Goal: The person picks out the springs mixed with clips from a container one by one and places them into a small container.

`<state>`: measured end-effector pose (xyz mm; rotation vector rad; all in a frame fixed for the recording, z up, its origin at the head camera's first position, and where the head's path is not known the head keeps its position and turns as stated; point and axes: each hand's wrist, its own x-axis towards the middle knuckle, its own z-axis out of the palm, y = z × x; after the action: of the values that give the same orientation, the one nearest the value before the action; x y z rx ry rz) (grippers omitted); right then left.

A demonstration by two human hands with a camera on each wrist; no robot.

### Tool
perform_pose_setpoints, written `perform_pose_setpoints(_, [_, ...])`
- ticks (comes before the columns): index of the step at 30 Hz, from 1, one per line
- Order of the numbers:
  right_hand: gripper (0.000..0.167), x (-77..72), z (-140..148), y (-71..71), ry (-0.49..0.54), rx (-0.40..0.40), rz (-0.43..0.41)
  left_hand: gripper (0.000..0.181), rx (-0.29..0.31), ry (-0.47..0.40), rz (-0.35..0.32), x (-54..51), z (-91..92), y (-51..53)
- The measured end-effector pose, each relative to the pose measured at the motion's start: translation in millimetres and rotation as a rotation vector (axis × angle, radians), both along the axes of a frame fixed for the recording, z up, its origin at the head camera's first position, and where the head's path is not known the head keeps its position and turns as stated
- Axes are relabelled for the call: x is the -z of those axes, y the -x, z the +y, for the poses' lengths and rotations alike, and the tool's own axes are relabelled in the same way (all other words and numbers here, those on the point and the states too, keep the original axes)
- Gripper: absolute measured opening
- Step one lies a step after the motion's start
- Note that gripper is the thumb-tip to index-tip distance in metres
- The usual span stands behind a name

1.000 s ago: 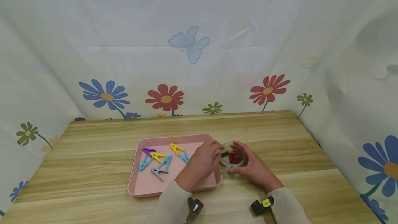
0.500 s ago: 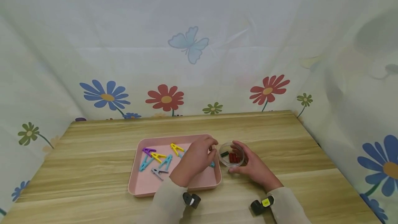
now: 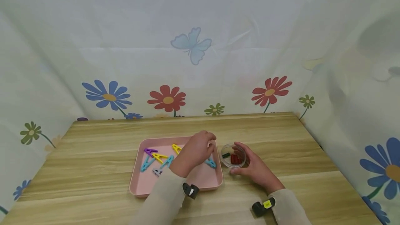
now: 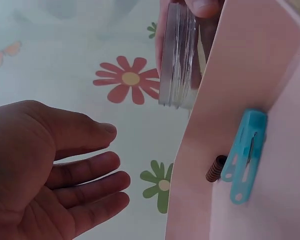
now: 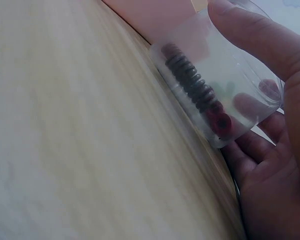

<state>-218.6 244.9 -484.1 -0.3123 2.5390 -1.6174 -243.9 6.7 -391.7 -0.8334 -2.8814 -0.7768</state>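
Observation:
My left hand (image 3: 195, 152) hovers over the right part of a pink tray (image 3: 133, 180). Its fingers are loosely bent with nothing between them, as the left wrist view confirms. Below it in the tray, a small brown coil spring (image 4: 216, 169) lies against a blue clothespin (image 4: 249, 155). My right hand (image 3: 257, 169) holds a clear round jar (image 3: 229, 164) between thumb and fingers, upright on the table beside the tray. Inside the jar are a dark green spring (image 3: 226, 155) and red springs (image 3: 235, 159); the right wrist view shows their coils through the wall.
Several clothespins lie in the tray's left half: a purple one (image 3: 150, 151), a yellow one (image 3: 159, 157), a blue one (image 3: 147, 164) and a grey one (image 3: 157, 172). My left arm partly covers others. The wooden table (image 3: 81, 169) meets a flowered cloth (image 3: 193, 89) behind.
My left hand has drawn back from the jar's rim, leftward and slightly away from me over the tray, exposing the blue clothespin at its right end. The right hand and jar have stayed put.

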Motion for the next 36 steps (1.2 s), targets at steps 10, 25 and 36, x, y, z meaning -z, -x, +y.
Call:
perform_pose_setpoints(10, [0.099,-0.1,0.5,0.0,-0.012,0.004,-0.002,0.029,-0.026,0.046,-0.114,0.5,0.0,10.7])
perform_pose_setpoints(25, [0.099,-0.5,1.1,0.7,-0.003,0.002,0.008,0.024,-0.008,0.072,-0.134,6.4,3.6,22.6])
perform_pose_setpoints(36, [0.094,0.2,1.1,1.3,-0.003,-0.005,0.030,0.017,0.001,0.075,-0.223,15.1,9.1,33.1])
